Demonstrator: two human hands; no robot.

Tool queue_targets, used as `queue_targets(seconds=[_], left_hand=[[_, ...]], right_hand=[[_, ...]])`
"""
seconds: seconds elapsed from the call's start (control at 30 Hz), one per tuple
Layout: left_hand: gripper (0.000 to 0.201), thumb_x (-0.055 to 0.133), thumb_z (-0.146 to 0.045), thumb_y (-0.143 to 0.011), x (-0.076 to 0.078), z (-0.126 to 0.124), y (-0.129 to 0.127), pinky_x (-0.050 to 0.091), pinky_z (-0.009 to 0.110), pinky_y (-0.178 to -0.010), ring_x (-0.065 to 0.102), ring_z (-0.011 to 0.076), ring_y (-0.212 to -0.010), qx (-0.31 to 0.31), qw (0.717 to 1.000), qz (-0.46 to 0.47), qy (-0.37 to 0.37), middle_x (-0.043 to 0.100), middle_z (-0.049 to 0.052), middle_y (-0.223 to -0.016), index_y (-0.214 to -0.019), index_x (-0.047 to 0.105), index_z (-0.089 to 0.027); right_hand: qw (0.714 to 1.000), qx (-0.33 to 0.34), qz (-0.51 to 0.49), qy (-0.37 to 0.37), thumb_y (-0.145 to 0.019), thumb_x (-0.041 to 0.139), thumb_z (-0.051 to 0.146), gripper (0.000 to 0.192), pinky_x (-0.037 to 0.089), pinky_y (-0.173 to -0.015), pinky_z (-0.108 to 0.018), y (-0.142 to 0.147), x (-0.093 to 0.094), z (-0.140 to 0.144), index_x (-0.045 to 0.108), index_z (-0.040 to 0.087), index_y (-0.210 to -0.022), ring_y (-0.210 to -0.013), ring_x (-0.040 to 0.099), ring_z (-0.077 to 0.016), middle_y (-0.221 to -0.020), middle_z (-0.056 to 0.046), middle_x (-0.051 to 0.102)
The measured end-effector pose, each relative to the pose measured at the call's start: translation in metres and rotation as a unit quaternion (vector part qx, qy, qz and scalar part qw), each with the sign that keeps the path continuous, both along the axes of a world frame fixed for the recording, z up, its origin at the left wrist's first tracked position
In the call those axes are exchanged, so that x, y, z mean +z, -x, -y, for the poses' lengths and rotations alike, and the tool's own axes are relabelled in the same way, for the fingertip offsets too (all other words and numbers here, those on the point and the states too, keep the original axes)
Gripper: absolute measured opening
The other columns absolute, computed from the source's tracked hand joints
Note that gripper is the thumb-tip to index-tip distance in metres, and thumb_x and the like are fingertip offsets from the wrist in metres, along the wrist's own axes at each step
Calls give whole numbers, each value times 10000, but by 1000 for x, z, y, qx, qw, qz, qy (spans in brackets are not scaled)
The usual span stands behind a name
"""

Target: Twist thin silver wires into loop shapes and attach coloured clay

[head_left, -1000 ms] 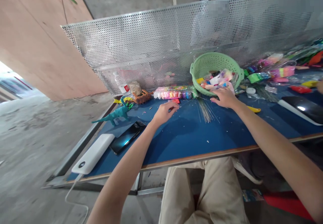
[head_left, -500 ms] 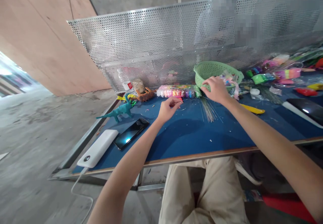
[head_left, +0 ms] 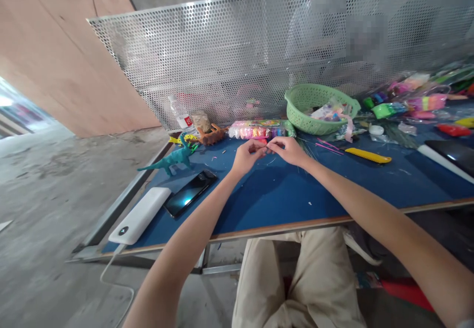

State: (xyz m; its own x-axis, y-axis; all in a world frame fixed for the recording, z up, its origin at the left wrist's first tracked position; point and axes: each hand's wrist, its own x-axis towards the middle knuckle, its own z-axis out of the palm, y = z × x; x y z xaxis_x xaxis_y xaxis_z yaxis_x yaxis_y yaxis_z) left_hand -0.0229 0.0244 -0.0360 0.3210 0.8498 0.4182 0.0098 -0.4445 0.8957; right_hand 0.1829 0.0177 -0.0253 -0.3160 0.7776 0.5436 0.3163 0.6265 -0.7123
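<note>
A small red piece (head_left: 261,141) is pinched between the fingertips of the left hand (head_left: 246,156) and the right hand (head_left: 289,150), which meet just above the blue worktop (head_left: 281,195), near the middle of its far edge. What the piece is cannot be told at this size; both hands are closed on it, thumb against fingers.

Just behind the hands, against the far edge, lies a long packet of coloured clay pots (head_left: 259,129). To its right a green basket (head_left: 299,102) is set, filled with small wrapped packets, and in front of it pink sticks (head_left: 326,145) and a yellow knife (head_left: 368,156) lie flat on the worktop. Thin wires (head_left: 301,146) lie partly hidden behind the right hand. Further toward the right edge a heap of bright packets (head_left: 411,101) and a black and white device (head_left: 450,153) are seen.

Left of the hands, toward the far left corner, an orange toy animal (head_left: 211,134) and a teal toy dinosaur (head_left: 172,159) stand, with a plastic bottle (head_left: 179,115) behind them. Near the left edge a black phone (head_left: 189,193) and a white power bank (head_left: 139,215) lie side by side, touching; a white cable (head_left: 111,281) hangs from the power bank.

A perforated metal screen (head_left: 222,56) is raised along the far edge. The space between the hands and the near edge is crossed only by the forearms.
</note>
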Motion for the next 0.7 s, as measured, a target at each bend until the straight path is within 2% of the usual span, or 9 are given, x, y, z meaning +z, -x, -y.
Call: queue_targets(seconds=[0.1,0.37,0.53,0.7], left_hand=[[307,817,-379,-819,-2,0,0,618,334,-786,737,173,-819,0,1000,-6,19,768,72,-905,-984,698,-149],[338,826,-420,-800,3,7,-3,645,385,-785,754,221,-888,-10,999,-21,42,772,85,-924,-966,706,-150],[260,772,-392,-852,3,7,-1,627,343,-755,748,201,-840,7,997,-76,-7,780,78,-915,-943,718,-154],[112,712,-282,-888,8,8,0,590,285,-730,725,170,-803,63,979,-156,-111,778,49,-883,-896,747,-176]], right_hand=[[1000,13,-5,18,-974,606,420,271,530,-751,-336,-2,-2,2,740,191,-920,-816,722,-218,-867,-63,777],[1000,-12,-25,-6,-968,609,386,240,512,-703,-313,1,1,13,727,196,-882,-732,701,-196,-827,-49,775],[1000,-5,-14,6,-974,596,407,262,508,-727,-324,0,-3,10,719,199,-872,-767,709,-212,-818,-46,774],[1000,-6,-2,14,-982,586,424,312,490,-756,-328,-1,-5,5,718,200,-810,-775,688,-214,-818,-51,773]])
